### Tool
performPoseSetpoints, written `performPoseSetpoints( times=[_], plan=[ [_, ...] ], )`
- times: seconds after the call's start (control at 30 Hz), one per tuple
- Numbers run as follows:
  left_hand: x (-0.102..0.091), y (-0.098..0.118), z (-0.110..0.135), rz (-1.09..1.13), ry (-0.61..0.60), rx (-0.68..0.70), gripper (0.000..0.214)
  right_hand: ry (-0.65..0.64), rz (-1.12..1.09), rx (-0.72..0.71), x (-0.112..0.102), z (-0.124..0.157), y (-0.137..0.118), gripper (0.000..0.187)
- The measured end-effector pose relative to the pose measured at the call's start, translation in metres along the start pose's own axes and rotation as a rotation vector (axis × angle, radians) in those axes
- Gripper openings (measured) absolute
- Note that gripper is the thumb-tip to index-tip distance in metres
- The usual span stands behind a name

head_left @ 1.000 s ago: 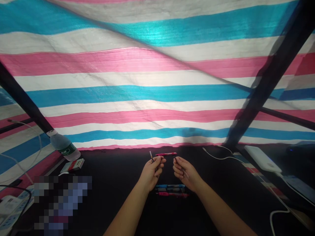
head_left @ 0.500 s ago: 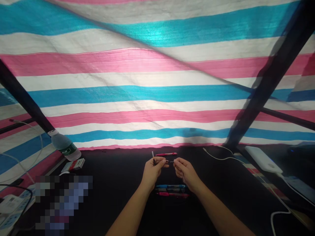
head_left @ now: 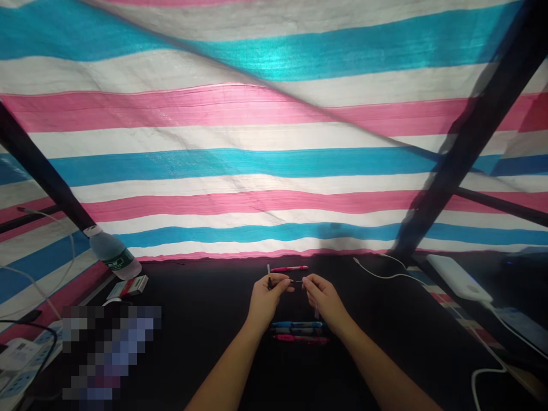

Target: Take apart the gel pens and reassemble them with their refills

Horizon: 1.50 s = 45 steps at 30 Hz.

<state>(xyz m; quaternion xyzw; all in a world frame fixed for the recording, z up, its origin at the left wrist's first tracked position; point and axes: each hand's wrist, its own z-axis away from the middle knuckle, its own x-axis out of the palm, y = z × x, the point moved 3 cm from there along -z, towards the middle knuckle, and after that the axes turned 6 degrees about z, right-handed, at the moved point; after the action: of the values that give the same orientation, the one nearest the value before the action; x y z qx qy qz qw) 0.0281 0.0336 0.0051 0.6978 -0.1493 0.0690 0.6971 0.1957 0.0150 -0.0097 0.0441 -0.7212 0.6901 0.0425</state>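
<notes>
Left grip: your left hand [head_left: 266, 301] is pinching a slim pale pen part [head_left: 269, 275], standing upright at the fingertips. Between the hands, your right hand [head_left: 325, 299] is pinching a thin metal piece [head_left: 297, 280], aimed at the left grip. A pink pen [head_left: 289, 269] is lying just beyond, a blue pen [head_left: 297, 324] and a magenta pen [head_left: 300, 338] just below, on the worktop [head_left: 205, 297].

**Blue-white-pink stripes over black**

Tarp [head_left: 257, 165] behind: wide horizontal bands of blue, white and pink, with a diagonal fold crossing them. Work surface [head_left: 398, 342] black. Upper pen [head_left: 289, 269] pink and dark. Lower row: blue pen [head_left: 298, 324] with dark markings, pink pen [head_left: 299, 338] beneath it. Thin rod [head_left: 268, 269] pale at the tip. Water bottle [head_left: 112, 253] clear with a green label. Power bank [head_left: 458, 278] and charging cable [head_left: 385, 275] white. Frame poles [head_left: 466, 154] near-black.
</notes>
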Motion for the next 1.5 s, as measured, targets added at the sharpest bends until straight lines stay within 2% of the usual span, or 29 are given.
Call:
performPoseSetpoints(
  times=[0.37, 0.53, 0.73, 0.8, 0.87, 0.97, 1.03, 1.13, 1.37, 1.5],
  plan=[
    [0.000, -0.002, -0.001, 0.040, -0.016, 0.042, 0.032, -0.030, 0.044, -0.016, 0.002, 0.001, -0.001, 0.042],
    [0.003, -0.006, 0.001, -0.033, -0.055, 0.053, 0.026, -0.075, 0.032, 0.016, 0.005, 0.001, 0.003, 0.043],
    [0.004, 0.000, 0.003, -0.110, -0.080, 0.097, 0.022, -0.123, -0.004, 0.081, 0.009, 0.004, 0.003, 0.044],
    [0.004, 0.004, 0.003, -0.124, -0.061, 0.112, 0.021, -0.103, -0.109, 0.140, 0.008, 0.003, 0.003, 0.045],
    [0.004, 0.009, 0.004, -0.147, -0.030, 0.122, 0.021, -0.024, -0.232, 0.167, 0.005, 0.001, 0.003, 0.043],
    [0.005, 0.017, 0.008, -0.174, -0.003, 0.151, 0.019, 0.136, -0.363, 0.144, -0.002, -0.003, 0.003, 0.036],
    [0.008, 0.022, 0.012, -0.205, -0.018, 0.193, 0.017, 0.187, -0.400, 0.139, -0.005, -0.005, 0.004, 0.033],
    [0.012, 0.025, 0.017, -0.265, -0.058, 0.244, 0.016, 0.184, -0.406, 0.140, -0.006, -0.007, 0.006, 0.030],
    [0.012, 0.023, 0.018, -0.323, -0.075, 0.264, 0.011, 0.135, -0.325, 0.100, -0.001, -0.004, 0.004, 0.036],
    [0.014, 0.024, 0.018, -0.327, -0.137, 0.315, 0.009, 0.066, -0.274, 0.092, 0.001, -0.002, 0.004, 0.038]
  ],
)
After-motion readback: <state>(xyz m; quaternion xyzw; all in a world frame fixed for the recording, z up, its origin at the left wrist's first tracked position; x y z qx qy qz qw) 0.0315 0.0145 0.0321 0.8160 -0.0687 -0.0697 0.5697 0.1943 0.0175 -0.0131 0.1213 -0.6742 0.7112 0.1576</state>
